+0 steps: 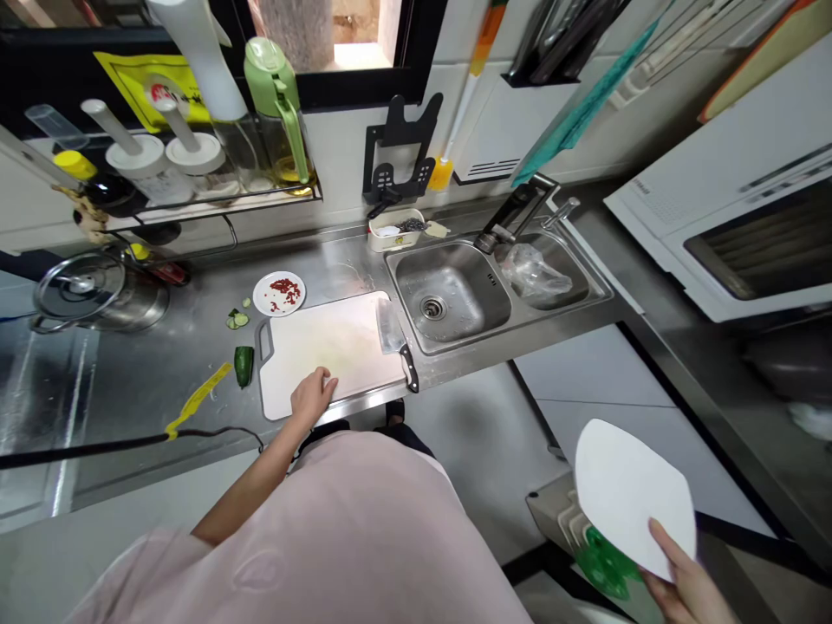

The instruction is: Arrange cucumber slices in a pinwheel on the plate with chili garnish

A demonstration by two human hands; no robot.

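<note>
My left hand (314, 395) rests on the near edge of a white cutting board (351, 347), its fingers loosely bent with nothing seen in them. At the lower right my right hand (682, 581) grips a white plate (633, 490) by its rim, thumb on top, away from the counter. A kitchen knife (391, 328) lies along the board's right side, its black handle past the edge. Left of the board are a piece of cucumber (243, 366) and small cucumber bits (237, 320). Chopped red pieces sit on a small white plate (263, 297) behind the board.
A double sink (448, 342) with a faucet (513, 217) and a plastic bag (534, 273) is to the right. At left stand a lidded pot (130, 303) and a seasoning rack (214, 201). A white appliance (734, 199) stands at far right; a beige bin (552, 511) is below.
</note>
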